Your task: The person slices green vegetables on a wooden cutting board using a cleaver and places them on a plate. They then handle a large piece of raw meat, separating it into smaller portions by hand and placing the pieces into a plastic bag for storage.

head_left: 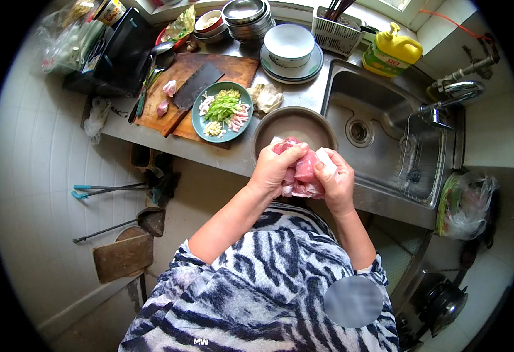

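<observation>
Over the near rim of a round, grey-brown basin (295, 122), the fingers of my left hand (272, 170) and right hand (341, 183) are clamped on a bunched lump of raw meat (306, 167), moist and pink, whitish along its lower edge.

A lump of raw pink meat (306, 166), whitish along its lower edge, is held bunched between the fingers (294, 154) of the left hand (272, 170) and right hand (340, 185), its middle left uncovered between them.
</observation>
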Available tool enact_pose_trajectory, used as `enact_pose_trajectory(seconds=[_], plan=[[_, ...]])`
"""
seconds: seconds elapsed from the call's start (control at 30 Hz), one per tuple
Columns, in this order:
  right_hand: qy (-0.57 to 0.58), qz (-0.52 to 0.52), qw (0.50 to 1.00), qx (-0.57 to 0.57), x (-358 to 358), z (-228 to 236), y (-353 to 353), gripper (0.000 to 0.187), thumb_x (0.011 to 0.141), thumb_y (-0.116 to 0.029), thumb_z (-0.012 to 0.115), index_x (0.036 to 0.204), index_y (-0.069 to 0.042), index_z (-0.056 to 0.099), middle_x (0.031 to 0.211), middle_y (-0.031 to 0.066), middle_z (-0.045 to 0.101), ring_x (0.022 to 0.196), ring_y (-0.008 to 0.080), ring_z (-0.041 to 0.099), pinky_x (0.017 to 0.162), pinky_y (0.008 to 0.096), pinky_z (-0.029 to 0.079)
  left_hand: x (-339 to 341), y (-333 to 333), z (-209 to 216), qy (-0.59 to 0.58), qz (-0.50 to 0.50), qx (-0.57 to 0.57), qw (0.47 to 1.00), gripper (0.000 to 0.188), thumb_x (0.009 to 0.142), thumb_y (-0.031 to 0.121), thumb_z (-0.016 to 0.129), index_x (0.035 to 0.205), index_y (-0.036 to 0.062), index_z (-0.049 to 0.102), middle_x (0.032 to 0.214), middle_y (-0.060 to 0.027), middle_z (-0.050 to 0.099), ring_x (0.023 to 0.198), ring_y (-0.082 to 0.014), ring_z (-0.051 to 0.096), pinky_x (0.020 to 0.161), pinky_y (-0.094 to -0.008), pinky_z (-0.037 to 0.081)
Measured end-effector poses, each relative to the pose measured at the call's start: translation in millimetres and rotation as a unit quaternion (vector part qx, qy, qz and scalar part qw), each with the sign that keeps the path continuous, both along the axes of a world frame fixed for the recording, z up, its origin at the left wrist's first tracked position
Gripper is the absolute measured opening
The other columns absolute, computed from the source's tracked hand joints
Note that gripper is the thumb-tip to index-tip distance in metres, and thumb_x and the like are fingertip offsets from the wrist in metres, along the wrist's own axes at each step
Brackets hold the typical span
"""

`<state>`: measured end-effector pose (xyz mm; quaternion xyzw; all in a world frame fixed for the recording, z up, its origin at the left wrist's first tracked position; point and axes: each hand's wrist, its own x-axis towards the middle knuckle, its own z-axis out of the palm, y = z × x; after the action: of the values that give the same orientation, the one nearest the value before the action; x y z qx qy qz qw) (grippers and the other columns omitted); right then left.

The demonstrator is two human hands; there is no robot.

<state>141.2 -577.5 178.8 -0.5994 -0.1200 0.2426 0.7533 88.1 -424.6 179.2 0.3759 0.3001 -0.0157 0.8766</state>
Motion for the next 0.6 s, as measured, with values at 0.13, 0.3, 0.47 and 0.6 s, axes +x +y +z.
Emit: enact_pose_trajectory(seconds=[0.13, 0.3, 0.47, 0.6], plan=[[0.013, 0.009, 1.000, 0.013, -1.0, -1.3, 0.5, 0.034, 0.086, -0.019, 0.069, 0.109, 0.004, 0.061, 0.097, 0.0042, 0.065, 0.088, 0.0085, 0.059, 0.079, 0.0237, 0.048, -1.9, -0.9, 8.4, -0.010, 0.020, -0.038, 0.999, 0.012, 0.088, 0.014, 0.068, 0.092, 0.0041, 0.061, 0.086, -0.0058, 0.065, 0.073, -0.0122, 0.063, 0.066, -0.0279, 0.054], [0.018, 0.032, 0.999, 0.019, 3.2, -4.5, -3.0, 0.036, 0.086, -0.019, 0.070, 0.112, 0.005, 0.061, 0.099, 0.0052, 0.066, 0.088, 0.0092, 0.060, 0.079, 0.0242, 0.049, -1.6, -1.5, 4.9, 0.000, 0.015, -0.060, 0.998, 0.012, 0.089, 0.016, 0.067, 0.087, 0.0058, 0.062, 0.081, -0.0053, 0.065, 0.068, -0.0112, 0.063, 0.058, -0.0268, 0.052], [0.080, 0.049, 0.995, 0.039, 16.9, -31.4, -0.2, 0.036, 0.086, -0.020, 0.069, 0.112, 0.004, 0.061, 0.100, 0.0055, 0.065, 0.087, 0.0100, 0.060, 0.079, 0.0248, 0.049, 9.0, -1.1, -16.1, -0.009, 0.029, -0.107, 0.994, 0.013, 0.091, 0.017, 0.065, 0.092, 0.0050, 0.061, 0.086, -0.0077, 0.066, 0.074, -0.0145, 0.065, 0.066, -0.0307, 0.057], [0.098, 0.017, 0.995, 0.005, 21.3, -52.4, 12.3, 0.035, 0.089, -0.021, 0.067, 0.112, 0.004, 0.061, 0.102, 0.0068, 0.064, 0.091, 0.0120, 0.059, 0.081, 0.0255, 0.048, 14.0, 10.3, -42.3, -0.006, 0.024, -0.098, 0.995, 0.024, 0.093, 0.028, 0.063, 0.104, 0.0081, 0.058, 0.094, -0.0088, 0.064, 0.077, -0.0171, 0.066, 0.067, -0.0327, 0.059]])
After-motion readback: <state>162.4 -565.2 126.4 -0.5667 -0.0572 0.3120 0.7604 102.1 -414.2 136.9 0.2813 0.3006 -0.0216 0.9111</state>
